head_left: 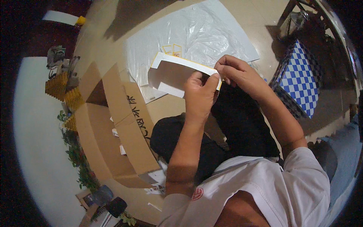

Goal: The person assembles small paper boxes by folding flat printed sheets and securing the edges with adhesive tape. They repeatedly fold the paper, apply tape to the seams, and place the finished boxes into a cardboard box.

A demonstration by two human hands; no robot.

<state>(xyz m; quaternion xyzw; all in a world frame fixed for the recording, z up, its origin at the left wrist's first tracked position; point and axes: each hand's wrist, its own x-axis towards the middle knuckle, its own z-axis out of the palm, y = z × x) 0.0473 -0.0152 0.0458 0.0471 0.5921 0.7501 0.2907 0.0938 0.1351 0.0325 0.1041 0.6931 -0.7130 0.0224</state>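
A small white cardboard box (164, 73) with yellow edges is held up in front of me, its open side facing me. My left hand (199, 87) grips its near right part, thumb and fingers closed on the wall. At the box's right end, the bent fingers of my right hand (237, 73) pinch the corner close to my left thumb. What lies under those right fingertips is partly hidden. Just beyond the box, flat pieces with yellow outlines (176, 50) lie on a sheet wrapped in clear plastic (211, 32).
To my left stands a large open brown carton (100, 140) with handwriting on a flap and some white pieces inside. A blue-and-white checked panel (300, 77) stands at the right, near dark furniture. Leafy plants (77, 159) line the far left, beside a white surface (36, 132).
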